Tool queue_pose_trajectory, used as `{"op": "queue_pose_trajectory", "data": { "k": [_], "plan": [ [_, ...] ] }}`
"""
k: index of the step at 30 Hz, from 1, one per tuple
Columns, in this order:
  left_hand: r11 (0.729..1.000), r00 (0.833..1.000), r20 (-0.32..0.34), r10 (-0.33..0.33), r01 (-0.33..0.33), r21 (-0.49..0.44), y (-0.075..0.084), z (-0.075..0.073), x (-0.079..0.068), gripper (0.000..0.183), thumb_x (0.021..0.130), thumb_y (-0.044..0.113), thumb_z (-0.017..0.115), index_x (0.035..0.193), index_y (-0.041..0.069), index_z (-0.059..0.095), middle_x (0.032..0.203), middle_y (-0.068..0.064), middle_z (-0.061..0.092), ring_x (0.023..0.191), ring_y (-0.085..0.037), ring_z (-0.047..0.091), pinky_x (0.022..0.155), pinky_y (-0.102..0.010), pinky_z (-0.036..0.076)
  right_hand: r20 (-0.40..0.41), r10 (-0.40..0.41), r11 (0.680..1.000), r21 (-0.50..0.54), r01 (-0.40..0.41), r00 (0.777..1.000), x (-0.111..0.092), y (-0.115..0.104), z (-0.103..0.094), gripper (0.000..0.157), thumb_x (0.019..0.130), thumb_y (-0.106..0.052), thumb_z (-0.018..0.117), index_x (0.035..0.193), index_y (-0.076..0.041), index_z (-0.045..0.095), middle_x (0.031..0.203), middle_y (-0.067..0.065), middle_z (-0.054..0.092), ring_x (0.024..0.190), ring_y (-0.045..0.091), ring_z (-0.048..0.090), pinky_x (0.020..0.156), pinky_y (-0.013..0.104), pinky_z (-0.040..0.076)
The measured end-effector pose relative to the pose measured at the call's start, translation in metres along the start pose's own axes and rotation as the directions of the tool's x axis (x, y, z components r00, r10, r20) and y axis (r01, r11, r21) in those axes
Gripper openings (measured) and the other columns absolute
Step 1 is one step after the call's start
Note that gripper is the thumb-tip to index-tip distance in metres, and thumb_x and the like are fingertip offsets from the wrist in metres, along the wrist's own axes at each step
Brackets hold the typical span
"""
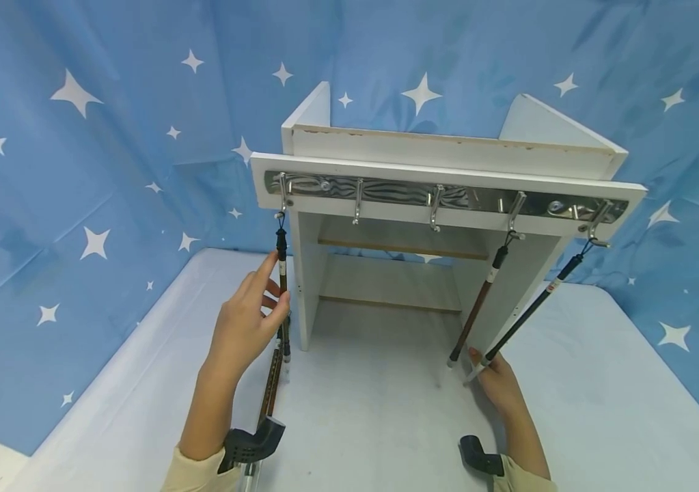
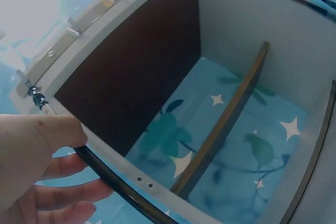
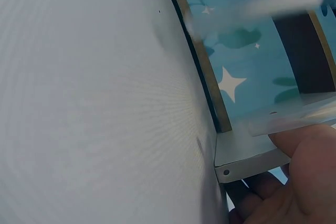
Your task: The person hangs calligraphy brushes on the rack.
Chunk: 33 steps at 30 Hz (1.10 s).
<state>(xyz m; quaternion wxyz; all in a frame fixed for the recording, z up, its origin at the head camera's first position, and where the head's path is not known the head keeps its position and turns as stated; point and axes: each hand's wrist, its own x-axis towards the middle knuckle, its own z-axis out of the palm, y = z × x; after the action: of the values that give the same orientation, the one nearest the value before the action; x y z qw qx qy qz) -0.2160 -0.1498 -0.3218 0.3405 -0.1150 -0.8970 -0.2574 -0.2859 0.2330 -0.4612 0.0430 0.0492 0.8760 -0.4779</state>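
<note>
In the head view a dark brush (image 1: 284, 273) with a black top hangs by its cord from the leftmost hook. My left hand (image 1: 244, 328) holds it: the brush passes between thumb and fingers, as the left wrist view shows of its dark shaft (image 2: 123, 187). The right hand (image 1: 499, 386) is low at the white cabinet's (image 1: 312, 287) right side, with its thumb inside the side panel (image 3: 252, 166) and fingers outside, gripping the edge. Just above that thumb sits the clear cap (image 3: 273, 126) of a black brush (image 1: 533, 307) hanging from the rightmost hook.
A metal hook rail (image 1: 398, 193) runs across the cabinet's top front board. From its fourth hook a brown brush (image 1: 478, 301) hangs at a slant. More brushes (image 1: 272, 383) lie on the white-covered table (image 1: 380, 410) below the left hand. Behind stands a blue star-patterned cloth (image 1: 140, 137).
</note>
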Motion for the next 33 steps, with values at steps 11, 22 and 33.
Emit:
{"op": "queue_pose_trajectory", "data": {
  "k": [11,22,33],
  "plan": [
    [1.000,1.000,-0.024,-0.008,0.007,-0.006,0.001,0.008,0.001,0.057,0.084,0.010,0.061,0.136,0.004,0.039,0.087,-0.008,0.058,0.075,-0.020,0.065,0.051,-0.026,0.049,-0.004,0.000,1.000,0.001,0.000,1.000,0.000,-0.002,0.000,0.070,0.093,-0.048,0.040,0.145,-0.006,0.020,0.146,0.025,0.023,0.134,0.045,0.018,0.107,0.060,0.016],
    [0.999,1.000,0.004,-0.029,0.029,0.023,-0.003,0.017,0.000,0.055,0.083,0.013,0.063,0.132,0.000,0.042,0.087,-0.009,0.058,0.075,-0.020,0.065,0.047,-0.024,0.044,0.000,0.008,1.000,0.010,-0.008,1.000,0.000,-0.002,0.000,0.069,0.094,-0.046,0.040,0.145,-0.006,0.019,0.146,0.025,0.023,0.134,0.045,0.018,0.107,0.061,0.015],
    [0.997,0.999,0.042,-0.028,0.025,0.073,-0.006,0.021,0.000,0.054,0.082,0.016,0.066,0.128,-0.004,0.044,0.089,-0.010,0.059,0.073,-0.020,0.065,0.044,-0.021,0.042,-0.049,-0.038,0.999,0.019,0.039,0.998,0.000,0.002,0.002,0.077,0.089,-0.057,0.041,0.144,-0.006,0.025,0.143,0.028,0.028,0.131,0.048,0.023,0.102,0.065,0.019]
  ]
}}
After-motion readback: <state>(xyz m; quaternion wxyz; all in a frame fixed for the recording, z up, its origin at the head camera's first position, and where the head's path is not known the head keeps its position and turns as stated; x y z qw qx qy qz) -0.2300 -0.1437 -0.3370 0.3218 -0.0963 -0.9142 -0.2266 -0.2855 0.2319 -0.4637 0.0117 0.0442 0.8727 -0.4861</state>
